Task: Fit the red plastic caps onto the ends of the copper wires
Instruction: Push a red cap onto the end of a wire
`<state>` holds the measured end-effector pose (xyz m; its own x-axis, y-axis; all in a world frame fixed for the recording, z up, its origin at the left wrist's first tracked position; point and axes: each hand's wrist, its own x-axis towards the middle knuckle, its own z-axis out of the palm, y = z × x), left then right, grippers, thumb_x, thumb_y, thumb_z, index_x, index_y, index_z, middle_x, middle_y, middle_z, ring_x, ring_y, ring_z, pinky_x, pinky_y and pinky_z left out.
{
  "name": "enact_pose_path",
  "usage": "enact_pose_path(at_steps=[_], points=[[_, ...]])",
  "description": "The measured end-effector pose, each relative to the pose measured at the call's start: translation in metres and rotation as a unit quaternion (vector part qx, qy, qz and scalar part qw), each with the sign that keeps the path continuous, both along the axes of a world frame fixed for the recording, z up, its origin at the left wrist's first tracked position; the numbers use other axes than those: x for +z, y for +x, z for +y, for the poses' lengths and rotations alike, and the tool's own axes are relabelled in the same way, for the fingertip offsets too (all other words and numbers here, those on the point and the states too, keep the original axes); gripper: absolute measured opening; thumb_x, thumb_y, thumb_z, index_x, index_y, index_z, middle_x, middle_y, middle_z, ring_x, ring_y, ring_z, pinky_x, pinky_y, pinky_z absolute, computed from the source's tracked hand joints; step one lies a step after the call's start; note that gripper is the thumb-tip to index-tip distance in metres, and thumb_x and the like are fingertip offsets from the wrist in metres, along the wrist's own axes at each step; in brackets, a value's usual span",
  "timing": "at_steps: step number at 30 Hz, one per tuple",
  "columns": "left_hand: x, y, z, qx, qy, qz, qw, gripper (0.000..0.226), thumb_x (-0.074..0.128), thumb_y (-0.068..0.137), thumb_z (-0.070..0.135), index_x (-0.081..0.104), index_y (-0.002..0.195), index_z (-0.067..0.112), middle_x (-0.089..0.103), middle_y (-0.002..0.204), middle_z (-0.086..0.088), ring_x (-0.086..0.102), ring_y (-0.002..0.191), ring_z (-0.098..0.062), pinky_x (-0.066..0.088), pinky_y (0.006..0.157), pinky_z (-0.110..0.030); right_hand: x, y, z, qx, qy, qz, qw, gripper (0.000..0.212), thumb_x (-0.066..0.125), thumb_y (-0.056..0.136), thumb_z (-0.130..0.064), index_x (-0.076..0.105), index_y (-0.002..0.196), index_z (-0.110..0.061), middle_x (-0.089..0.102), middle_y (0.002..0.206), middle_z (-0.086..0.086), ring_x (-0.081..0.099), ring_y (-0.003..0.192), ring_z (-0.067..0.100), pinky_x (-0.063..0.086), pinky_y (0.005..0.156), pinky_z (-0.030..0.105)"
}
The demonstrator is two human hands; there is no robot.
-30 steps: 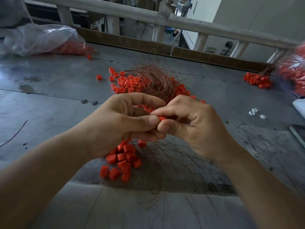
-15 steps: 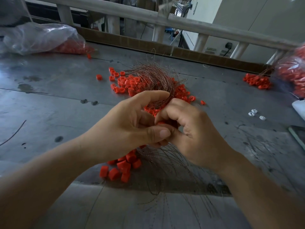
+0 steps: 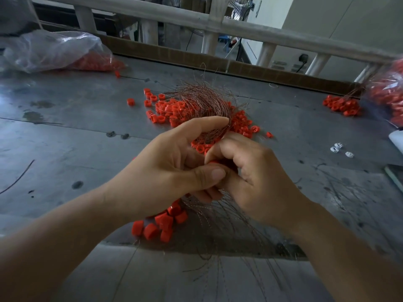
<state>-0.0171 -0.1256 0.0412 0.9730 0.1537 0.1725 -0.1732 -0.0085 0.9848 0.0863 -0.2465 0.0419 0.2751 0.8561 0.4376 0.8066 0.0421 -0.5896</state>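
Observation:
My left hand (image 3: pixel 170 168) and my right hand (image 3: pixel 255 182) meet at the middle of the grey table. Between their fingertips shows a sliver of a red cap (image 3: pixel 214 162), pinched by my right fingers with my left thumb pressed against it. My left index finger is stretched over a tangled bundle of copper wires (image 3: pixel 202 101). Loose red caps (image 3: pixel 174 110) lie under and around that bundle. Thin wires (image 3: pixel 220 216) hang from my hands toward the near edge, several ending in red caps (image 3: pixel 161 223). The wire end inside the pinch is hidden.
A clear plastic bag of red caps (image 3: pixel 65 53) lies at the far left, another bag (image 3: pixel 390 94) at the far right beside a small cap pile (image 3: pixel 342 105). Small white parts (image 3: pixel 340 149) lie right of my hands. A cardboard strip and wooden railing (image 3: pixel 218 25) close the far edge.
My left index finger has straightened and lifted over the wire bundle, while my right fingers curled down and in under it. The pinch point moved a little toward me.

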Motion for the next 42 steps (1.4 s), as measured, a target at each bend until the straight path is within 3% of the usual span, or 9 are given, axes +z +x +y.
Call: enact_pose_path(at_steps=[7,11,16,20,25,28,35,38,42], points=[[0.002,0.002,0.01,-0.027,-0.063,0.041,0.997,0.053,0.076,0.06,0.018,0.06,0.111,0.021,0.07,0.077,-0.017,0.069,0.066,-0.024,0.054,0.056,-0.024,0.001,-0.002,0.001,-0.009,0.035,0.031,0.999,0.015,0.071,0.069,-0.027,0.057,0.074,-0.024,0.051,0.071,-0.011,0.05,0.067,0.001,0.039,0.061,0.01],[0.001,0.003,0.016,0.007,-0.055,0.035,0.998,0.044,0.075,0.058,0.022,0.067,0.101,0.023,0.071,0.081,-0.016,0.069,0.069,-0.025,0.054,0.056,-0.024,0.002,-0.001,0.001,-0.013,0.035,0.052,0.998,0.031,0.075,0.06,-0.032,0.059,0.087,-0.028,0.057,0.081,-0.004,0.054,0.074,0.002,0.044,0.062,0.014],[0.003,0.003,0.021,0.021,-0.076,0.013,0.997,0.035,0.073,0.064,0.024,0.069,0.098,0.02,0.072,0.082,-0.01,0.066,0.059,-0.016,0.05,0.047,-0.021,0.004,0.003,0.0,-0.018,0.02,0.084,0.996,0.042,0.072,0.062,-0.037,0.055,0.101,-0.035,0.063,0.095,-0.012,0.059,0.088,0.001,0.049,0.074,0.019],[0.002,0.005,0.022,0.031,-0.107,0.015,0.994,0.029,0.065,0.068,0.021,0.071,0.096,0.019,0.067,0.081,-0.016,0.062,0.057,-0.014,0.048,0.045,-0.022,0.002,0.003,0.0,-0.015,0.002,0.093,0.996,0.038,0.072,0.063,-0.038,0.056,0.098,-0.038,0.065,0.087,-0.014,0.061,0.083,0.001,0.05,0.076,0.021],[0.003,0.005,0.023,0.003,-0.131,0.012,0.991,0.033,0.056,0.073,0.011,0.064,0.105,0.014,0.07,0.083,-0.014,0.062,0.061,-0.015,0.05,0.049,-0.023,0.001,0.005,-0.001,-0.04,0.024,0.075,0.996,0.026,0.072,0.073,-0.016,0.062,0.095,-0.026,0.066,0.077,-0.004,0.06,0.071,0.006,0.046,0.066,0.011],[0.003,0.005,0.025,-0.01,-0.132,0.002,0.991,0.037,0.053,0.073,0.007,0.06,0.109,0.011,0.071,0.087,-0.013,0.065,0.066,-0.016,0.051,0.054,-0.026,0.004,0.005,-0.002,-0.055,0.041,0.061,0.996,0.014,0.067,0.076,-0.016,0.063,0.086,-0.024,0.064,0.073,-0.009,0.058,0.068,0.003,0.042,0.061,0.007],[0.005,0.004,0.024,0.053,-0.037,-0.026,0.998,0.041,0.078,0.055,0.01,0.067,0.094,0.016,0.071,0.076,-0.006,0.065,0.062,-0.012,0.049,0.052,-0.018,0.007,0.006,-0.004,-0.079,0.039,0.013,0.996,0.005,0.065,0.076,-0.018,0.067,0.077,-0.014,0.062,0.073,-0.013,0.056,0.07,0.0,0.04,0.062,0.006],[0.006,0.003,0.026,0.116,0.051,-0.028,0.992,0.023,0.07,0.049,0.026,0.071,0.07,0.016,0.068,0.064,-0.004,0.063,0.055,-0.01,0.049,0.052,-0.015,0.007,0.007,-0.005,-0.089,0.016,0.004,0.996,0.004,0.067,0.077,-0.015,0.066,0.073,-0.015,0.061,0.071,-0.011,0.056,0.069,0.004,0.042,0.06,0.009],[0.009,-0.001,0.038,0.129,0.168,0.003,0.977,0.027,0.068,0.047,0.033,0.071,0.07,0.02,0.07,0.065,-0.003,0.064,0.054,-0.008,0.05,0.053,-0.013,0.007,0.01,-0.006,-0.096,-0.03,0.012,0.995,0.014,0.07,0.077,-0.011,0.063,0.069,-0.02,0.06,0.067,-0.011,0.055,0.068,0.005,0.042,0.057,0.011]])
